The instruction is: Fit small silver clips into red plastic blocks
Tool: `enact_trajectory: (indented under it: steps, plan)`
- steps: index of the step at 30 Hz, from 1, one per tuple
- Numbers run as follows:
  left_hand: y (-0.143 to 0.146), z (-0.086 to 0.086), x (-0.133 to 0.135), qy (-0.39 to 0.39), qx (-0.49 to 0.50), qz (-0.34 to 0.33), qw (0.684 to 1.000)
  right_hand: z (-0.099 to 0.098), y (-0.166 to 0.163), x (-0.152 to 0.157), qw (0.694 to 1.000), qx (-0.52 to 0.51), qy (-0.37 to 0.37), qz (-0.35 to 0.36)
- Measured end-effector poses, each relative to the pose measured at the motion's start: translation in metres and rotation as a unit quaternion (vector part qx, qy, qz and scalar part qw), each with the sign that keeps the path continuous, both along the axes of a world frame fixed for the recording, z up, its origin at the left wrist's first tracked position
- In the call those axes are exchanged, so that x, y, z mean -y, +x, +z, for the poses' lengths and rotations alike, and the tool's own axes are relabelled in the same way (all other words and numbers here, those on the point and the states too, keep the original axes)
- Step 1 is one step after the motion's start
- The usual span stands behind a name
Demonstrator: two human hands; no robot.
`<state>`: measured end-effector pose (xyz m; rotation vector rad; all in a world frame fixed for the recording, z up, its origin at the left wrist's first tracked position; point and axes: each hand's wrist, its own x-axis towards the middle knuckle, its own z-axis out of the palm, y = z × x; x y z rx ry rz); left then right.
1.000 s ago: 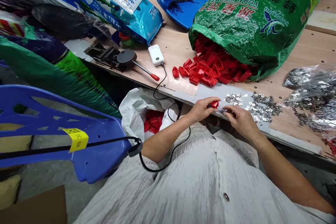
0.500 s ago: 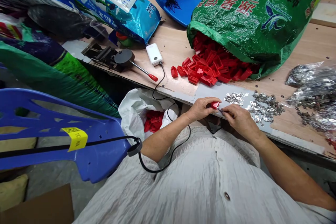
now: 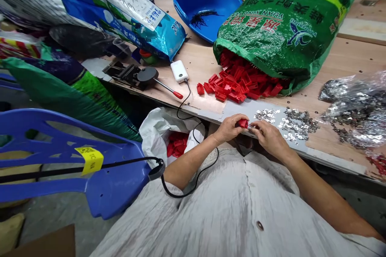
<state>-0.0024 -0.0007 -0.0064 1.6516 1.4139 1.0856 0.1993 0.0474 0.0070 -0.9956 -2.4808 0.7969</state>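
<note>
Left hand (image 3: pixel 227 129): one, forearm reaching forward, thumb and fingers gripping a small red plastic piece (image 3: pixel 243 123) just off the surface's near edge. Right hand (image 3: pixel 269 137): one, angled inward, fingertips pinched on a slender metal item (image 3: pixel 250 126) directed at the red piece; whether the two touch cannot be told.

Loose red pieces (image 3: pixel 237 84): a heap, spilling from the mouth of a green woven sack (image 3: pixel 280 36). Small metal plates (image 3: pixel 297 124): scattered just beyond the right hand; clear bags (image 3: pixel 358 104) of metal parts farther right. White power bank (image 3: pixel 179 71): one, its black cable (image 3: pixel 180 108) looping past the left forearm. Hand press (image 3: pixel 135 75): red-tipped lever. Blue basin (image 3: pixel 208 4): dark strands inside.

Surface (image 3: pixel 334 64): pale wood, grey sheet along the edge. Beside it, a white sack (image 3: pixel 153 128) holding red pieces; a blue plastic chair (image 3: pixel 117 180).
</note>
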Motion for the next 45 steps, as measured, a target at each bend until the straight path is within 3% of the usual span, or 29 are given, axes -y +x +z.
enact_trajectory:
  steps: [2, 5, 8, 11, 15, 19, 30, 36, 42, 45]
  plan:
    - [0.003, 0.003, 0.006, -0.011, 0.047, 0.023, 0.999, 0.003, 0.005, 0.001, 0.999, -0.031, -0.006, -0.009]
    - [0.009, 0.010, 0.014, -0.051, 0.205, 0.053, 0.976, 0.011, 0.010, 0.005, 0.996, -0.049, -0.069, -0.013]
    - [0.017, 0.022, 0.020, -0.114, 0.400, 0.065, 0.907, 0.023, 0.012, 0.010, 0.992, -0.043, -0.114, 0.019]
    - [0.026, 0.032, 0.025, -0.181, 0.542, 0.064, 0.818, 0.033, 0.010, 0.015, 0.994, -0.032, -0.094, 0.040]
    - [0.035, 0.039, 0.030, -0.233, 0.627, 0.086, 0.738, 0.037, 0.008, 0.018, 0.997, -0.032, -0.065, 0.029]
    - [0.040, 0.044, 0.031, -0.267, 0.660, 0.099, 0.695, 0.036, 0.009, 0.019, 0.997, -0.032, -0.062, 0.030]
    - [0.047, 0.047, 0.030, -0.276, 0.690, 0.119, 0.659, 0.033, 0.010, 0.015, 0.997, -0.047, -0.054, 0.029]
    - [0.048, 0.044, 0.030, -0.266, 0.695, 0.122, 0.657, 0.035, 0.005, 0.015, 0.998, -0.053, -0.027, 0.014]
    - [0.050, 0.037, 0.032, -0.247, 0.686, 0.110, 0.676, 0.023, -0.001, 0.017, 0.994, -0.102, -0.036, -0.022]
    - [0.033, 0.033, 0.035, -0.237, 0.656, 0.104, 0.709, 0.022, 0.003, 0.012, 0.993, -0.091, -0.069, -0.016]
